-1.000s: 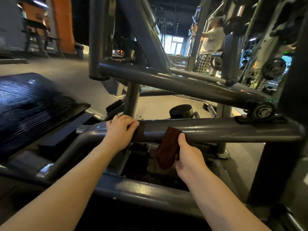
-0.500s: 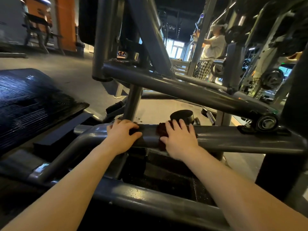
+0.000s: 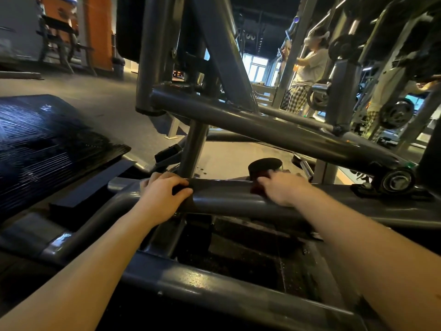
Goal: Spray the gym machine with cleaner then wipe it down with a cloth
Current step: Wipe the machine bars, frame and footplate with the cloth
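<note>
The gym machine is a dark grey steel frame; its horizontal tube (image 3: pixel 224 199) crosses the middle of the view. My left hand (image 3: pixel 164 194) grips this tube beside the upright post (image 3: pixel 193 149), fingers curled over the top. My right hand (image 3: pixel 284 189), blurred by motion, lies further right on the same tube with its fingers bent over a dark red-brown cloth (image 3: pixel 255 188). Only the cloth's left edge shows past my fingertips. No spray bottle is in view.
A ribbed black foot plate (image 3: pixel 47 149) slopes up at the left. A slanted tube (image 3: pixel 274 130) runs above my hands to a bearing (image 3: pixel 396 181) at the right. A black round stopper (image 3: pixel 265 164) sits behind the tube. A person (image 3: pixel 307 68) stands among machines at the back right.
My right hand went from hanging the cloth at the tube's front to laying it on top, then slid right along the tube. My left hand kept its grip.
</note>
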Demonstrator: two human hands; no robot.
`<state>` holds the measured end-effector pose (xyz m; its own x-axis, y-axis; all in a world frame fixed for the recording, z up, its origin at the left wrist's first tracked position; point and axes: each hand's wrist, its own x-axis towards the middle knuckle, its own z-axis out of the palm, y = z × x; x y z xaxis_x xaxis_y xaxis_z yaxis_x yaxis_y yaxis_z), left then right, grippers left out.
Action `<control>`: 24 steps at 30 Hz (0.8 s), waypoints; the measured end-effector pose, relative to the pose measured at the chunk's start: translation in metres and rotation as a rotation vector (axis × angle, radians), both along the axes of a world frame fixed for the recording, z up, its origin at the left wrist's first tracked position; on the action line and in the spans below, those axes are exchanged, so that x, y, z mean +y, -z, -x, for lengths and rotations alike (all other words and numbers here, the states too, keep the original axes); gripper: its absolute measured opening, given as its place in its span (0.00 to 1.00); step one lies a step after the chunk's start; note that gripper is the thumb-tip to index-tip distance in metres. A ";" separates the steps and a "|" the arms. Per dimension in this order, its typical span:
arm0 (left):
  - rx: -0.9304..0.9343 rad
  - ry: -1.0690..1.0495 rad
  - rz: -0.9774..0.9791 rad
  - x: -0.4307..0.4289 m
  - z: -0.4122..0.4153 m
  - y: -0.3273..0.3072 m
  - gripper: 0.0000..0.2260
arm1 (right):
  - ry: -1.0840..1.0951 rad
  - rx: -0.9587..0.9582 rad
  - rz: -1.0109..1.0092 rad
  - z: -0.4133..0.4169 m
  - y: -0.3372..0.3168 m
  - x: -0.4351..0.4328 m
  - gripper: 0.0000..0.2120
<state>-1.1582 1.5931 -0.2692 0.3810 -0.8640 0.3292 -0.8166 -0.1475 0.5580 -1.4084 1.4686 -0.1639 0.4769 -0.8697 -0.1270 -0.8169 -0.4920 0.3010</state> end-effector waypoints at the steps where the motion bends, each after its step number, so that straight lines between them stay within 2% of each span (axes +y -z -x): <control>1: 0.001 0.002 -0.003 0.000 -0.001 0.000 0.14 | 0.060 -0.010 0.007 0.013 -0.002 -0.009 0.23; 4: -0.014 0.010 -0.005 -0.001 -0.003 -0.001 0.14 | 0.158 -0.057 0.033 0.026 -0.003 -0.014 0.20; 9: -0.015 0.050 0.018 -0.010 0.012 -0.003 0.14 | -0.054 -0.099 0.043 -0.015 0.011 0.031 0.23; 11: -0.025 0.074 0.019 -0.016 0.022 -0.005 0.15 | -0.127 -0.185 0.054 -0.024 0.021 0.047 0.26; 13: -0.037 0.091 0.034 -0.021 0.034 -0.007 0.15 | -0.154 -0.288 0.056 -0.019 0.029 0.053 0.28; 15: -0.038 0.117 0.055 -0.024 0.044 -0.008 0.15 | -0.155 -0.312 0.050 0.002 0.029 0.052 0.28; 21: -0.044 0.153 0.053 -0.023 0.051 -0.008 0.17 | 0.106 -0.338 0.186 0.099 0.005 0.023 0.26; 24: -0.031 0.169 0.048 -0.019 0.046 -0.008 0.18 | 0.185 -0.283 0.218 0.106 0.001 0.020 0.26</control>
